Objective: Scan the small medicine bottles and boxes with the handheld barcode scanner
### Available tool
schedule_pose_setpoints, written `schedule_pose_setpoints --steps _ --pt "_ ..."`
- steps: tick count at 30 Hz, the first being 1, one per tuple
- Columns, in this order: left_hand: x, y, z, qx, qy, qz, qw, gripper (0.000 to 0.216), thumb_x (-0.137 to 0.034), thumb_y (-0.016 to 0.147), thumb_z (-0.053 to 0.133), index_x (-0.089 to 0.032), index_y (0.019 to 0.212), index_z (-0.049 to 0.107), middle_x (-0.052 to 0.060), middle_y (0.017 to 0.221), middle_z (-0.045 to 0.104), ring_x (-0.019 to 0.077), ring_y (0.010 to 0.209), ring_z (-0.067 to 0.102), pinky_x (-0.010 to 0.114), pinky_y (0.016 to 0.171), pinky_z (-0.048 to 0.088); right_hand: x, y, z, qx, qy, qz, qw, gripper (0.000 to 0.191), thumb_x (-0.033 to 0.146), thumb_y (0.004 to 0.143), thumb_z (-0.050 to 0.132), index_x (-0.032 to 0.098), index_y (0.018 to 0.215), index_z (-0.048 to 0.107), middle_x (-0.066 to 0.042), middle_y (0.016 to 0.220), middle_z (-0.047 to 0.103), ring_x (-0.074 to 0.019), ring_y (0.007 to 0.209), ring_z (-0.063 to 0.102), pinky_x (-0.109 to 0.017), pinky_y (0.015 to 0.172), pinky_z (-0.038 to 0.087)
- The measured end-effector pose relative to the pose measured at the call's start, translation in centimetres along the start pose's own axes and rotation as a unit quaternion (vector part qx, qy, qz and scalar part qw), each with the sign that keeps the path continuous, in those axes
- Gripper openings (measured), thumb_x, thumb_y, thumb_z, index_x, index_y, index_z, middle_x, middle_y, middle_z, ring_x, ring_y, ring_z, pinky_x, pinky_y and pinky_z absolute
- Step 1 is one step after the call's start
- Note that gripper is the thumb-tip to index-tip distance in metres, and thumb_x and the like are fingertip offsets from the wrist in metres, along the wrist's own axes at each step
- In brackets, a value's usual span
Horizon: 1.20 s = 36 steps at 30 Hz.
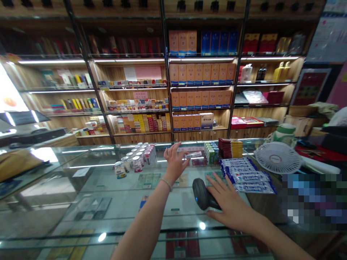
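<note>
My left hand (pixel 175 164) reaches over the glass counter with its fingers apart, holding nothing. Just right of its thumb lies a small clear packet (pixel 194 155); I cannot tell whether they touch. My right hand (pixel 229 202) is spread palm down over the handle of a black barcode scanner (pixel 201 194), with its fingers stretched out, not wrapped round it. The scanner lies on the glass, its head to the left and a small blue light lit. Beyond the right hand sit blue-and-white wrapped packs (pixel 246 175), overlapping in a row.
White-capped bottles (pixel 137 162) stand in rows left of my hands. Green cylinders (pixel 210 155) and a stack of red-and-yellow packs (pixel 230 148) stand toward the back. A white fan (pixel 278 157) is at right. Shelves behind hold orange boxes (pixel 199 74). Flat packs show beneath the glass.
</note>
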State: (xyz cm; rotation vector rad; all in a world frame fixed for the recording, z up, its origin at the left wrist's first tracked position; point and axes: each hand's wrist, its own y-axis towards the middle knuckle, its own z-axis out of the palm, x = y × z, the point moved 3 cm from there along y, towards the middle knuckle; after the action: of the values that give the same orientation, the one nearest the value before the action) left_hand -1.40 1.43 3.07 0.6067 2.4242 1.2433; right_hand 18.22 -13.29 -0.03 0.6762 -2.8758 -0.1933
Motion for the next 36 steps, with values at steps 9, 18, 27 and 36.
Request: schedule_pose_setpoints --steps 9,18,27,36 --pt "0.2 0.0 -0.1 -0.008 -0.001 -0.004 1.000 0.016 -0.033 0.081 0.076 -0.029 0.096 0.072 0.008 0.148 0.051 0.0317 0.140 0.041 0.059 0.119 0.017 -1.8 0.9 -3.2 0.038 0.009 -0.011 0.999 0.078 0.076 0.089 0.043 0.024 0.148 0.050 -0.013 0.166 0.019 -0.0366 0.154 0.008 -0.065 0.122 0.007" --pt "-0.1 0.3 -0.4 -0.034 -0.011 -0.016 0.999 0.015 -0.033 0.082 0.076 -0.030 0.096 0.072 0.008 0.148 0.050 0.0312 0.139 0.041 0.057 0.119 0.018 -7.4 8.4 -2.5 -0.205 -0.083 0.035 0.975 0.044 0.033 0.094 0.052 0.029 0.136 0.061 -0.009 0.163 0.033 -0.0332 0.152 0.020 -0.061 0.117 0.022" --pt "-0.4 0.3 -0.8 -0.062 -0.018 -0.025 0.998 0.018 -0.033 0.081 0.078 -0.030 0.098 0.073 0.008 0.144 0.053 0.0304 0.136 0.044 0.055 0.118 0.020 -7.6 11.2 -1.3 -0.255 -0.055 -0.004 0.965 0.051 0.032 0.093 0.050 0.029 0.144 0.054 -0.011 0.165 0.028 -0.0346 0.151 0.021 -0.057 0.114 0.025" --pt "-0.1 0.2 -0.6 -0.063 -0.017 -0.035 0.997 0.018 -0.034 0.080 0.078 -0.029 0.098 0.074 0.009 0.142 0.054 0.0311 0.134 0.045 0.056 0.117 0.021 -6.0 11.2 -3.3 -0.335 -0.017 -0.036 0.941 0.042 0.038 0.096 0.049 0.032 0.136 0.061 -0.007 0.164 0.030 -0.0324 0.151 0.020 -0.059 0.113 0.025"
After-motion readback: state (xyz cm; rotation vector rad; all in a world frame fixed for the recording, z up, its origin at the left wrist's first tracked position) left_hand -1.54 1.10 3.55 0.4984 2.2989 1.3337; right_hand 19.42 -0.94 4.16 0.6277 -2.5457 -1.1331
